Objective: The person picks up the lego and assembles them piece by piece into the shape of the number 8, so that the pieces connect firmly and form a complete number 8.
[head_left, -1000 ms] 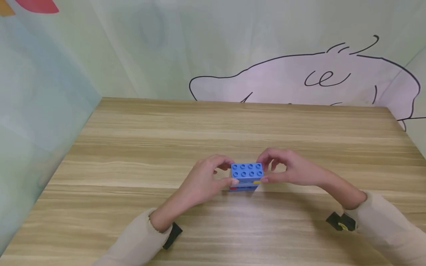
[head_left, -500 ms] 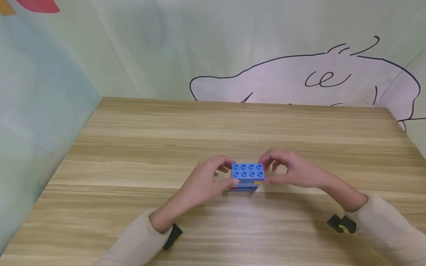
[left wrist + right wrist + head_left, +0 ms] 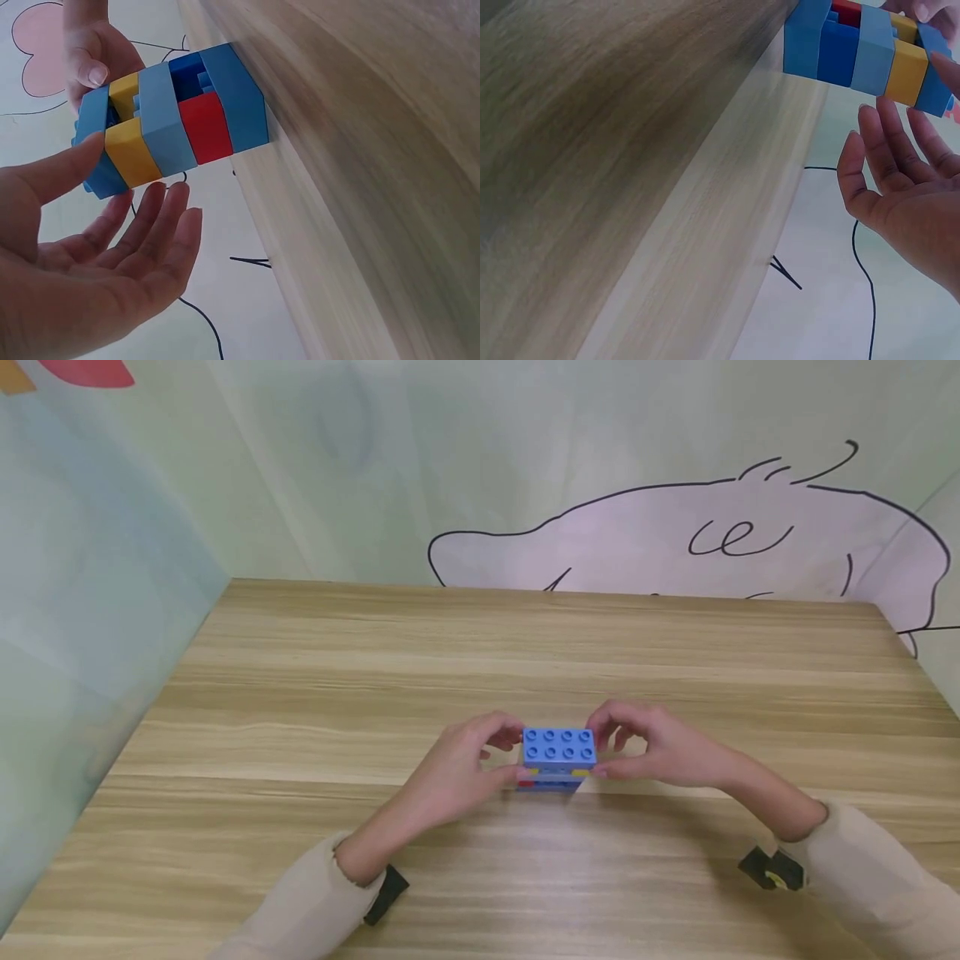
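A stack of toy building bricks stands upright on the wooden table [image 3: 375, 652]. Its top blue brick [image 3: 558, 747] shows two rows of studs. Under it, two yellow bricks [image 3: 133, 155] sit apart with a gap. A lighter blue brick [image 3: 166, 120] forms the middle layer, above a red brick [image 3: 206, 127] and a dark blue brick [image 3: 838, 54]. Another blue brick [image 3: 236, 97] is the base. At the left end, my left hand [image 3: 465, 764] pinches the top blue brick between thumb and index finger. My right hand [image 3: 656, 747] pinches its right end likewise; the other fingers stay off the stack.
Behind the table rises a pale wall [image 3: 300, 468] with a black-outlined cartoon drawing [image 3: 637, 543]. The table's far edge meets that wall. Dark straps [image 3: 387, 895] hang by both sleeves.
My left thumb has shifted slightly left along the top blue brick, uncovering a yellow brick's corner. My right hand and the stack stay nearly still.
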Demonstrator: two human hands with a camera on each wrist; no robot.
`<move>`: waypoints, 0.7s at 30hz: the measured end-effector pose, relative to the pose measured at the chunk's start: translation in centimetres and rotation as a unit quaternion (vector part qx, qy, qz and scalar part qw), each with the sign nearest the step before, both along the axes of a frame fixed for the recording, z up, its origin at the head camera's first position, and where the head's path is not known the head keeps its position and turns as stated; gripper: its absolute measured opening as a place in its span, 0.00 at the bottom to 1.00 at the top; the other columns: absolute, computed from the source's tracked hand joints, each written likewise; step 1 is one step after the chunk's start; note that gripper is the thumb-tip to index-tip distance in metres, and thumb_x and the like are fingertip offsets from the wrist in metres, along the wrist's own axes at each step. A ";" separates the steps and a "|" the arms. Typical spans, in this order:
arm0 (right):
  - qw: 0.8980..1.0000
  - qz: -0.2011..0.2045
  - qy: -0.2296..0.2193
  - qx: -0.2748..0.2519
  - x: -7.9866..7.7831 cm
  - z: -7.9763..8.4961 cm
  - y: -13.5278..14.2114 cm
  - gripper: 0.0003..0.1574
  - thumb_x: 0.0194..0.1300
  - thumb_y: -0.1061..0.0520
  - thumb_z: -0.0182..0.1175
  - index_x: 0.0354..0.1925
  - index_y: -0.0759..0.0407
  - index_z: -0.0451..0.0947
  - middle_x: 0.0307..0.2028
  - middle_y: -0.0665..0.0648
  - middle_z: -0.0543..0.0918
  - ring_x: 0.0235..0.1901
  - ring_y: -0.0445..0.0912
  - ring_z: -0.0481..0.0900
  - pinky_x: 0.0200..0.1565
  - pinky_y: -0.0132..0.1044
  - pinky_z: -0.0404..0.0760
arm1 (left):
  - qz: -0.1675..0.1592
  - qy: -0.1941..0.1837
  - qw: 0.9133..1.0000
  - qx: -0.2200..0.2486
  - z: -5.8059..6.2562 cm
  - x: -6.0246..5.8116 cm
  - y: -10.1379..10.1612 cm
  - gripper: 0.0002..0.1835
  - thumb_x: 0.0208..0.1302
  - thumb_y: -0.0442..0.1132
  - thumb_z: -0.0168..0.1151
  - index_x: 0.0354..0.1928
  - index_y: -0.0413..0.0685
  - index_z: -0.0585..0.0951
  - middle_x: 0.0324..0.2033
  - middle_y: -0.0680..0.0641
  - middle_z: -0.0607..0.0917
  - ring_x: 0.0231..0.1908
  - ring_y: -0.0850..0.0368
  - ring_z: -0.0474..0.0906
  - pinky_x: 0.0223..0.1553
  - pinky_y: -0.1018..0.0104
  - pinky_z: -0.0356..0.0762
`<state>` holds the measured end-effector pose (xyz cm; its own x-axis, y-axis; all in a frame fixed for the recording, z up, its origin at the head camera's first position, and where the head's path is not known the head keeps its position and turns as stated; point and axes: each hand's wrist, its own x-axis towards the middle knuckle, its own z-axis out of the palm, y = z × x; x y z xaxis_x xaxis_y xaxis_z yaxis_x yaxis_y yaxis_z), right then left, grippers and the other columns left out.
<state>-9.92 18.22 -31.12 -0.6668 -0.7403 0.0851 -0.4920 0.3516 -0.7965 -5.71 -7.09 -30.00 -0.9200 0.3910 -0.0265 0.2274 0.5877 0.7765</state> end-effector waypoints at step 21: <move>0.998 -0.027 -0.053 -0.016 -0.3 -0.4 -0.1 0.17 0.56 0.65 0.63 0.45 0.66 0.73 0.40 0.55 0.79 0.38 0.47 0.77 0.41 0.39 0.78 | 0.012 -0.031 0.999 0.020 -0.2 -1.1 -0.1 0.18 0.57 0.37 0.64 0.49 0.43 0.76 0.43 0.48 0.80 0.45 0.55 0.76 0.46 0.59 0.74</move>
